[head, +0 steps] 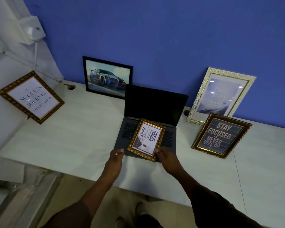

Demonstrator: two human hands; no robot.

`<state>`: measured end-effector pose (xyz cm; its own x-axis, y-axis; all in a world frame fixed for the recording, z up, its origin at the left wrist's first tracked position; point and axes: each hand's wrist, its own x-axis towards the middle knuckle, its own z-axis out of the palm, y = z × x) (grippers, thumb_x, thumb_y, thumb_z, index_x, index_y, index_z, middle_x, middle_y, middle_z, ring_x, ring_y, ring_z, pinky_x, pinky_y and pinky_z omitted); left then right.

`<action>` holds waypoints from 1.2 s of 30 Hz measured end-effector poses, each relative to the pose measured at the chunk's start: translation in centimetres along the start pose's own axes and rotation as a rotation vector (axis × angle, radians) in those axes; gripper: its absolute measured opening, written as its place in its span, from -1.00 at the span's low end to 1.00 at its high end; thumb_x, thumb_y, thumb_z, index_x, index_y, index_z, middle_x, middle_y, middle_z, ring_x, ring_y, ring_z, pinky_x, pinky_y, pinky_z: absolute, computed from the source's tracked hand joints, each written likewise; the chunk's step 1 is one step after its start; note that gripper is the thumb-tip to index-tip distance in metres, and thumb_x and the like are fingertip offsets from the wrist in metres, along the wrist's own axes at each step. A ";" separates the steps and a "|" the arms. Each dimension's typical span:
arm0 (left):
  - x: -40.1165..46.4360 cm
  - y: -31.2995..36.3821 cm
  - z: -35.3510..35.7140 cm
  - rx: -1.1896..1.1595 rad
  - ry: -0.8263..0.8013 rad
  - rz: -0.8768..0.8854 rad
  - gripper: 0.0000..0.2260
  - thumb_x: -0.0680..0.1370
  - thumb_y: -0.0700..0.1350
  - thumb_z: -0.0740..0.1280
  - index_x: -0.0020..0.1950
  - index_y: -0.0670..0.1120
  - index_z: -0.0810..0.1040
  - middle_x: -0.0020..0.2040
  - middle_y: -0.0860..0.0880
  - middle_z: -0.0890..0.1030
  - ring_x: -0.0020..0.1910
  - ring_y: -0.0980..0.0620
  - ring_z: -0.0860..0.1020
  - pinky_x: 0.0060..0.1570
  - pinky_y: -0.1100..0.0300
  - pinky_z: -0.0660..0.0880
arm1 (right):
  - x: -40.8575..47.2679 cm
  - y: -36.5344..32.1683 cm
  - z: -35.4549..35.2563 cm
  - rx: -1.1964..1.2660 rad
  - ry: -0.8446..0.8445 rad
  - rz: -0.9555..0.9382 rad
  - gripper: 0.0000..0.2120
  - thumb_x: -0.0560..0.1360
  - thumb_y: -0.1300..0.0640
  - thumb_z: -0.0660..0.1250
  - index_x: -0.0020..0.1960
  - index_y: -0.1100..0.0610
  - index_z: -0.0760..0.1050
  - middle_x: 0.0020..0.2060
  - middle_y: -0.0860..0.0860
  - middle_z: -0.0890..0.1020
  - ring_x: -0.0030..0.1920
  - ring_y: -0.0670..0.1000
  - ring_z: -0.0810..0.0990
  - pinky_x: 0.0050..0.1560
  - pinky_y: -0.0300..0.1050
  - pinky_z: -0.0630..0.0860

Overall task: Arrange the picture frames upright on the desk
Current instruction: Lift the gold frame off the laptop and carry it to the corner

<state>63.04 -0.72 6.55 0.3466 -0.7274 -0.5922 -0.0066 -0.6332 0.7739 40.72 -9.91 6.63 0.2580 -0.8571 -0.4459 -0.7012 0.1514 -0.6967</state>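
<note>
Fingers [158,150] of my right hand [167,160] curl against the lower right corner of the small gold frame [146,139], though I cannot tell whether they truly pinch it or only touch its edge. My left hand [116,157] sits just beside the frame's lower left corner, fingers loosely bent and holding nothing, a sliver of gap showing between them and the moulding.

The small gold frame lies flat, face up, on the keyboard of the open laptop [150,116] in the centre of the picture, its text turned sideways to me. It looks like the one frame not yet standing.

Around it, the others already lean or stand: the car picture [107,77] against the blue wall at upper centre, the white mosaic frame [220,96] at upper right, the dark "Stay Focused" frame [221,135] in front of it, and the "Success" frame [30,97] tilted at the left edge of the pale tabletop [72,137].

I judge I am at the pick-up of the last frame. Next I would close both hands on its lower corners, lift it clear of the keys, turn it so the text reads level, and stand it on bare tabletop, probably left of the laptop.
</note>
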 end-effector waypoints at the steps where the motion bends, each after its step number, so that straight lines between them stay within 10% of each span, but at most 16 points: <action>1: 0.4 0.3 0.0 0.017 0.001 0.004 -0.51 0.64 0.24 0.06 0.51 0.04 0.29 0.46 -0.08 0.43 0.41 -0.12 0.42 0.42 -0.08 0.33 | 0.8 -0.2 -0.3 0.007 0.008 0.004 -0.66 0.69 -0.04 0.12 0.25 0.16 0.50 0.08 0.02 0.62 -0.12 -0.13 0.56 -0.28 -0.44 0.39; 7: 4.5 2.7 0.2 0.048 0.009 0.019 -0.50 0.63 0.25 0.10 0.49 0.02 0.31 0.43 -0.08 0.46 0.37 -0.10 0.45 0.39 -0.05 0.36 | 5.9 -1.2 -1.6 0.060 0.030 0.074 -0.60 0.67 -0.11 0.15 0.34 0.15 0.42 0.27 0.15 0.60 0.17 0.16 0.61 0.03 -0.07 0.52; 17: 10.6 5.6 4.6 0.098 -0.031 -0.063 -0.63 0.54 0.32 0.20 0.13 0.09 0.51 0.09 0.02 0.63 0.04 0.02 0.59 0.22 0.05 0.46 | 10.7 1.3 -2.3 0.161 -0.055 0.120 -0.62 0.64 -0.04 0.25 0.41 0.07 0.42 0.15 -0.08 0.58 0.11 -0.07 0.56 -0.18 -0.39 0.42; 26: 11.5 4.6 6.9 -0.018 -0.085 -0.155 -0.73 0.55 0.17 0.37 0.12 0.03 0.64 -0.02 0.02 0.74 0.00 0.00 0.70 -0.07 0.13 0.60 | 14.6 3.5 -1.1 0.253 0.042 0.337 -0.75 0.62 -0.10 0.24 0.13 0.05 0.52 0.00 -0.02 0.63 -0.04 0.04 0.61 0.05 -0.04 0.52; 30: 11.2 4.2 6.5 -0.067 -0.055 -0.215 -0.76 0.59 0.08 0.34 0.12 -0.03 0.66 -0.02 -0.01 0.74 -0.01 -0.03 0.70 -0.14 0.17 0.58 | 15.1 3.3 -1.2 0.277 0.000 0.355 -0.70 0.68 0.03 0.15 -0.19 0.04 0.47 -0.26 -0.03 0.57 -0.26 -0.08 0.52 -0.15 -0.12 0.49; 36: 11.2 3.3 4.8 -0.102 0.031 -0.252 -0.62 0.50 0.18 0.39 0.11 -0.08 0.68 0.00 -0.07 0.75 -0.03 -0.02 0.72 -0.05 0.12 0.61 | 14.8 0.9 0.1 0.321 -0.150 0.219 -0.62 0.64 -0.06 0.22 0.38 0.08 0.50 0.24 0.04 0.63 0.18 0.09 0.63 0.25 0.03 0.54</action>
<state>62.37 -12.23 1.34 0.3543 -0.5406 -0.7630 0.1775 -0.7623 0.6224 44.01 -22.44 -0.67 0.2369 -0.7097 -0.6635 -0.5136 0.4882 -0.7056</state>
